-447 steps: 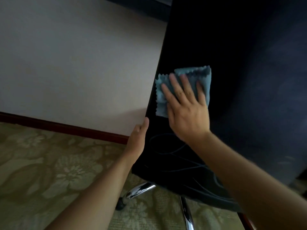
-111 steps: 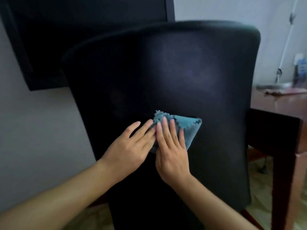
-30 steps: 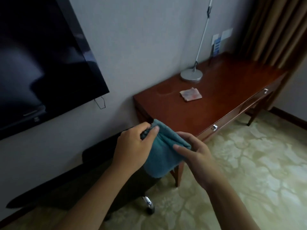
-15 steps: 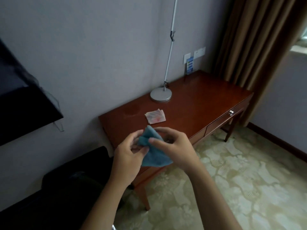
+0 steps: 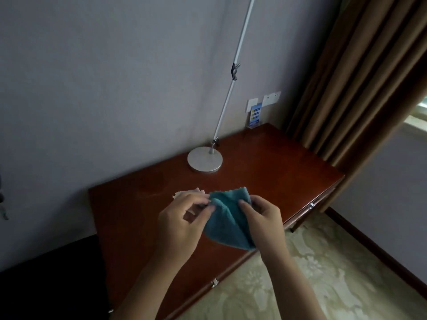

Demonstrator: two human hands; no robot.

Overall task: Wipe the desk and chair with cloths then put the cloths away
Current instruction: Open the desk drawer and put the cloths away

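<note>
A folded blue cloth (image 5: pixel 227 221) hangs in the air above the reddish wooden desk (image 5: pixel 265 176). My left hand (image 5: pixel 182 224) pinches its left edge and my right hand (image 5: pixel 262 217) pinches its right edge. A pale pinkish cloth (image 5: pixel 184 194) lies on the desk just behind my left hand, mostly hidden by it. The black chair (image 5: pixel 50 278) fills the lower left corner.
A silver lamp base (image 5: pixel 205 160) with a thin white pole stands at the desk's back. A small blue card stand (image 5: pixel 254 116) sits by wall sockets. Brown curtains (image 5: pixel 360 77) hang at the right. Patterned carpet (image 5: pixel 323 273) lies below the desk drawers.
I have come closer to the desk. Both hands have spread the blue cloth wider and now hold it over the desk top, in front of the pale cloth.
</note>
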